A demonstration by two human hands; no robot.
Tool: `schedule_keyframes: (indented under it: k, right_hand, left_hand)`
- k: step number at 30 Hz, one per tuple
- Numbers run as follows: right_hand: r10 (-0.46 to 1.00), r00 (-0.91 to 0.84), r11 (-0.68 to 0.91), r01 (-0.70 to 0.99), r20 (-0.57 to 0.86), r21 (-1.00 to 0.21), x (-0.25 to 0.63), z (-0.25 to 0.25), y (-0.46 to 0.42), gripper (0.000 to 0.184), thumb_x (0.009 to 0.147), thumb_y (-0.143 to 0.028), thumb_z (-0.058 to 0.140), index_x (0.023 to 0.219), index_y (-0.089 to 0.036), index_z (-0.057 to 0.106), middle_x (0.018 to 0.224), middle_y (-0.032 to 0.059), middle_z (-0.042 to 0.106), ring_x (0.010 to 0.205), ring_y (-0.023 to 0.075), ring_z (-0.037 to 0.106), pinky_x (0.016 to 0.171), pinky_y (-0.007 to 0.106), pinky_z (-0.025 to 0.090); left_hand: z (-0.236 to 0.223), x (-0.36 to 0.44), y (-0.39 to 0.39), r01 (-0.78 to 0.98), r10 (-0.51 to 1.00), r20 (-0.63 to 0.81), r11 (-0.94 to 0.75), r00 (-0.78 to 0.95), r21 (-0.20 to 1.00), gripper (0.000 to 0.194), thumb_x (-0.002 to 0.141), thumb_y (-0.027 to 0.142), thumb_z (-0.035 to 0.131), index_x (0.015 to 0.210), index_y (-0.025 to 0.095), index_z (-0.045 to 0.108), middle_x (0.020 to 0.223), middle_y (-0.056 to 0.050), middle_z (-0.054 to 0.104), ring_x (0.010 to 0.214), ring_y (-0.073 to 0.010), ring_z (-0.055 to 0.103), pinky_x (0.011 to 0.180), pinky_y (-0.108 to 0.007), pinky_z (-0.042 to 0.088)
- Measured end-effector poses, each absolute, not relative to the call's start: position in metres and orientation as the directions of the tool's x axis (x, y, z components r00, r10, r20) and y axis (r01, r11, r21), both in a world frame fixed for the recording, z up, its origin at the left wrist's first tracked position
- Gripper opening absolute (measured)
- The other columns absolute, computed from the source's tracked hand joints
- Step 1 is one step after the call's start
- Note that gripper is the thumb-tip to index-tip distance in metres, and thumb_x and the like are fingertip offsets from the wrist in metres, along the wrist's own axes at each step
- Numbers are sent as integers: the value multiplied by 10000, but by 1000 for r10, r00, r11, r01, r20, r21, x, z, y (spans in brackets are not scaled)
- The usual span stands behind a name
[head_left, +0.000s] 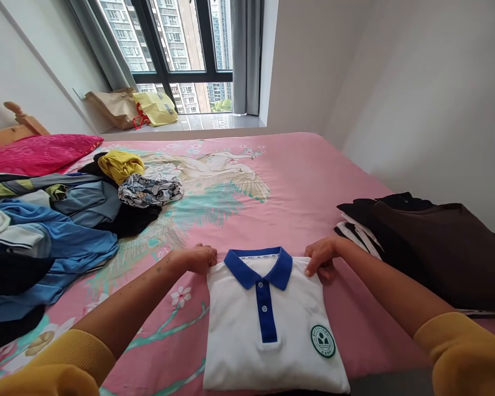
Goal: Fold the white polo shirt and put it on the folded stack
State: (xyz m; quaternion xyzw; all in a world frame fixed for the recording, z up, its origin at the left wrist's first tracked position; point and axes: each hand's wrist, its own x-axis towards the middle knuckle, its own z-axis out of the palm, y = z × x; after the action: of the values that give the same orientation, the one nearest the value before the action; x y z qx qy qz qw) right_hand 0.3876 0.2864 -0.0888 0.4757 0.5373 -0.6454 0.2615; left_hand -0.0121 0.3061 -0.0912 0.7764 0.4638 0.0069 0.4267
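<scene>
A white polo shirt [235, 341] with a blue collar, a blue button placket and a round green badge lies folded, front side up, at the near edge of the bed. My left hand [201, 258] grips the shirt at its left shoulder, fingers closed on the cloth. At the opposite shoulder, my right hand [322, 257] pinches the fabric between thumb and fingers. The collar sits between both hands, facing away from me. Something dark shows just under the shirt's bottom edge.
A pink flowered sheet [297, 181] covers the bed. Loose clothes [82, 203] are heaped at left beside a red pillow [41, 153]. Folded dark garments [429, 242] are stacked at right near the wall. Paper bags [115, 107] stand on the windowsill [214, 122].
</scene>
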Motion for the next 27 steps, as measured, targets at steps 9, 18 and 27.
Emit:
schedule_keyframes:
  k: [9,18,27]
  right_hand:
    - [257,-442,-321,799,-859,-508,395,-82,273,482,637,-560,698,842,-125,684,694,106,696,568,182,646,515,243,506]
    - [771,-225,-426,512,-596,-746,399,-105,245,464,613,-591,707,708,-165,550,579,24,603,497,132,557,431,211,418]
    - [780,72,-625,145,-622,-767,375,-129,177,515,703,-694,529,712,-182,473,525,-21,495,364,65,397,333,174,248]
  left_hand:
    - [-83,-21,293,779,695,-512,-110,504,617,118,431,91,513,452,179,589,527,8,537,523,-138,447,520,-242,314]
    - [-79,-23,268,705,737,-588,220,333,674,70,554,222,593,557,160,559,474,1,540,454,-136,500,424,-209,322]
    - [-103,-24,214,351,686,-721,654,98,670,594,667,730,491,732,143,561,592,-66,600,442,-153,537,408,-255,404]
